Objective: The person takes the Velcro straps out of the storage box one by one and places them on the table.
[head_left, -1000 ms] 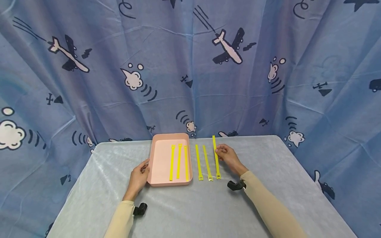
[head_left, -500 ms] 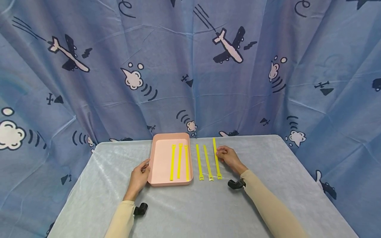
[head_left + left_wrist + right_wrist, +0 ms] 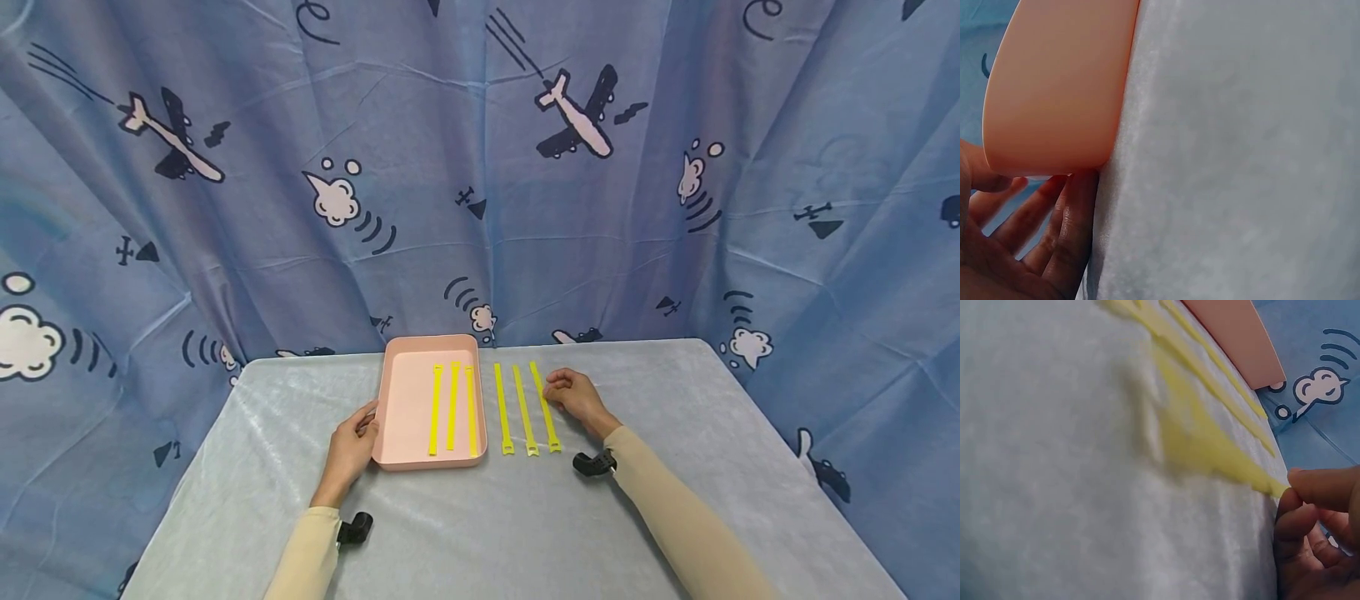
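Note:
My left hand (image 3: 351, 447) touches the left side of a pink tray (image 3: 397, 461) with its fingertips; in the left wrist view the fingers (image 3: 1072, 231) are fairly straight against the wall. Inside the tray's right half lie 3 yellow cable ties (image 3: 452, 408), side by side. To the right of the tray lie 3 more on the table, slotted heads toward me: a left one (image 3: 502, 408), a middle one (image 3: 525, 412) and a right one (image 3: 547, 417). My right hand (image 3: 577, 396) pinches this right cable tie between thumb and finger, as the right wrist view shows.
A pale grey cloth covers the table (image 3: 465, 533). Behind it hangs a blue curtain (image 3: 420, 183) printed with planes and clouds. A black wrist camera (image 3: 355, 529) sits on the left wrist and another camera (image 3: 594, 464) on the right.
The far end of the right cable tie has come down toward me, and the tie now lies beside the other two. My right hand has barely shifted; the left hand and tray stay put.

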Tool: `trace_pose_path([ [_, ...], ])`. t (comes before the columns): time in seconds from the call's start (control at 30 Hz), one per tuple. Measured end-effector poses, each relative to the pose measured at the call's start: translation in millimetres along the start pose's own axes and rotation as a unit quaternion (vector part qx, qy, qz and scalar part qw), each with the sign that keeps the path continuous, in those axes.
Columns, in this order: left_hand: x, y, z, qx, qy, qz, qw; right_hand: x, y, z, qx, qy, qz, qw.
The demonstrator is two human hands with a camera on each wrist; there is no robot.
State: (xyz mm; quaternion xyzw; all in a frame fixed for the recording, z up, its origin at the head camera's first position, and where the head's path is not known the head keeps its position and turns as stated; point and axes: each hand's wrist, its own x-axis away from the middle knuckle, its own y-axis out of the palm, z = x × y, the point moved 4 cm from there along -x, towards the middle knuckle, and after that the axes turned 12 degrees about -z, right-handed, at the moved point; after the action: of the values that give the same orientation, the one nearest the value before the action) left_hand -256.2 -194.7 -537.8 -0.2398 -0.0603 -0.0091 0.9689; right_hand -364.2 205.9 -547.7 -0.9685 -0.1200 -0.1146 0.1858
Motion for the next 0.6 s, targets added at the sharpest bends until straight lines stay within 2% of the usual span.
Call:
trace_pose_path([
  [0.27,0.2,0.2,-0.2,-0.001,0.009,0.009,0.9999,2.7,0.4,-0.6,-0.006,-0.007,0.005,0.9999],
  [0.6,0.4,-0.7,-0.3,0.006,0.005,0.0,1.0,11.6,4.2,-9.2,-0.022,-0.027,-0.006,0.9994],
])
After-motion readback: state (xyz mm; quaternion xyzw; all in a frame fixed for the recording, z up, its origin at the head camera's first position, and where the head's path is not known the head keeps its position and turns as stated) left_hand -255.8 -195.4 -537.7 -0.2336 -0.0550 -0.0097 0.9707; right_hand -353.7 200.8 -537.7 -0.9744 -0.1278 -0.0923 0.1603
